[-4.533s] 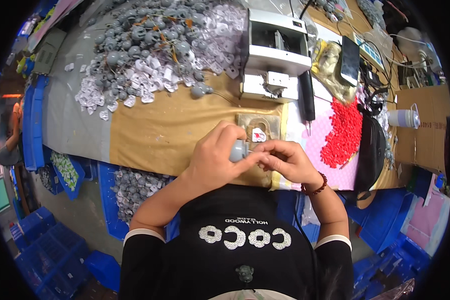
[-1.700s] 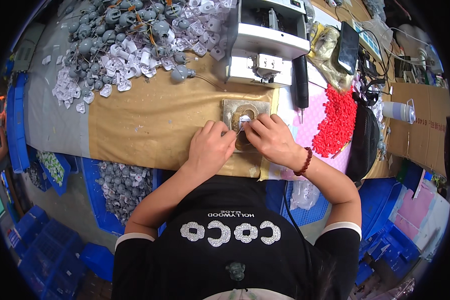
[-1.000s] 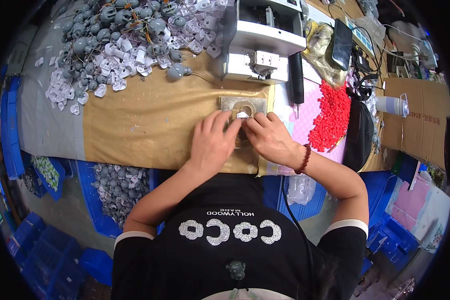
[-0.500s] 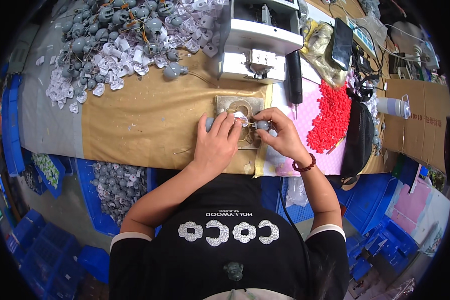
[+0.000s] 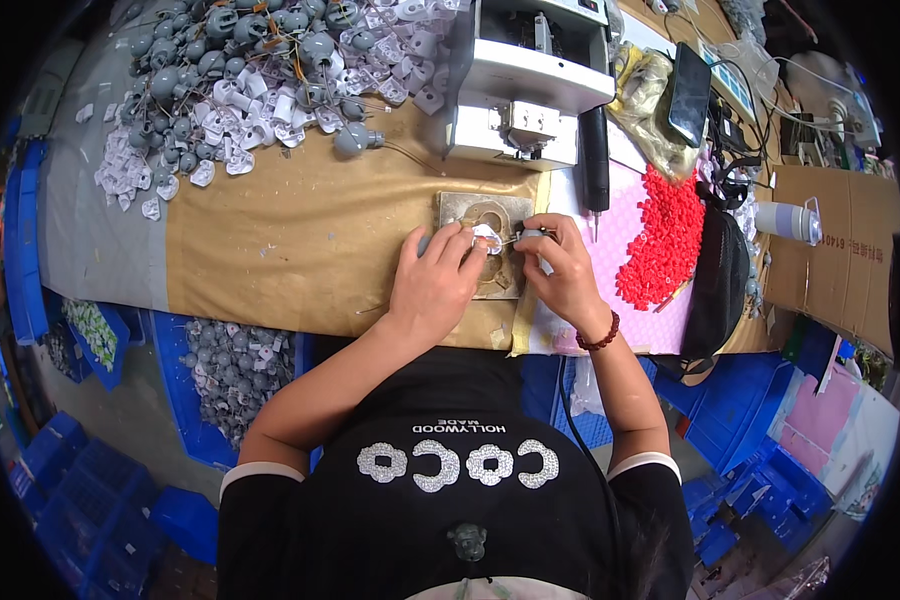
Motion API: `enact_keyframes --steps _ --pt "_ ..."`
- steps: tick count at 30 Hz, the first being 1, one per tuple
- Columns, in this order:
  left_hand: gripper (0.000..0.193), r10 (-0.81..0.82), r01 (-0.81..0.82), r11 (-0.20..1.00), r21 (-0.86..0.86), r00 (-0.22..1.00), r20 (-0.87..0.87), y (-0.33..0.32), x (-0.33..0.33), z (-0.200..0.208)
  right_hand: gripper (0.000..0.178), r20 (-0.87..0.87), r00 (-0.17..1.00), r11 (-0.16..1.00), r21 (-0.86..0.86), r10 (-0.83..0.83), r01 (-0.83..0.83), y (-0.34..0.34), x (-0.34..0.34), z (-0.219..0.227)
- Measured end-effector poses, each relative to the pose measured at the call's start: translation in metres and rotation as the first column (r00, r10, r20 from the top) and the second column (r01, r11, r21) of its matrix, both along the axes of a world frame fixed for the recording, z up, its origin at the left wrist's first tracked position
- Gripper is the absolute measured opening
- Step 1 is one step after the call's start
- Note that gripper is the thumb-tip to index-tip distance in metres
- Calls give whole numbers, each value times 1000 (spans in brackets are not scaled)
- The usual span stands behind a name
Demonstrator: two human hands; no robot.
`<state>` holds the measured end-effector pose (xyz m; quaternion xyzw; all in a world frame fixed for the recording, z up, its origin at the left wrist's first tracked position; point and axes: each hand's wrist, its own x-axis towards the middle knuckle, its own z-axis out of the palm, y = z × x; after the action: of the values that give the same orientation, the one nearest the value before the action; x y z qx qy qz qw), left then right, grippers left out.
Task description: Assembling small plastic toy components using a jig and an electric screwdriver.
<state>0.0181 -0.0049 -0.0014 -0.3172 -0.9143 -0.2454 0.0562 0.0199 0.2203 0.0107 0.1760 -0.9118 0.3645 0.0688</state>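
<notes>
A metal fixture plate (image 5: 452, 206) with a rounded recess lies on the table before me. In the recess sits a small white plastic piece (image 5: 485, 236), with a bit of orange on it. My left hand (image 5: 436, 278) bends its fingers down onto the left side of this piece. Part of a grey ball (image 5: 423, 245) peeks out beside the left index finger. At the plate's right edge my right hand (image 5: 567, 268) pinches a grey ball-shaped part (image 5: 533, 234), mostly covered by the fingers. A thin link runs from it toward the white piece.
Grey balls and white pieces (image 5: 260, 105) are heaped at the far left. Beyond the plate stands a white machine (image 5: 530, 70), with a black electric screwdriver (image 5: 594, 165) hanging beside it. Red small parts (image 5: 660, 240), a black pouch (image 5: 712, 270) and a phone (image 5: 689, 95) lie right.
My right fingers have curled further over the grey ball, and the wrist has swung slightly left. The left hand stays on the white piece. The whole view has shifted a little.
</notes>
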Motion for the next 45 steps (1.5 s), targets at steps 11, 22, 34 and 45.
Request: enact_keyframes --steps 11,22,34,45 --pt "51 -9 9 1000 -8 1000 -5 -1 -1 -1 23 216 972 893 -415 -91 176 -22 -14 -19" --pt "43 -26 26 999 21 1000 -8 -5 -3 -5 39 623 663 612 -730 415 303 -9 -33 7" --pt "38 -48 48 996 69 999 -7 -7 -7 -7 23 207 977 925 -360 -47 120 -18 -25 -16" --pt "34 -51 52 994 94 999 -10 -8 -9 -7 37 82 965 942 -210 -251 262 -40 -8 -22"
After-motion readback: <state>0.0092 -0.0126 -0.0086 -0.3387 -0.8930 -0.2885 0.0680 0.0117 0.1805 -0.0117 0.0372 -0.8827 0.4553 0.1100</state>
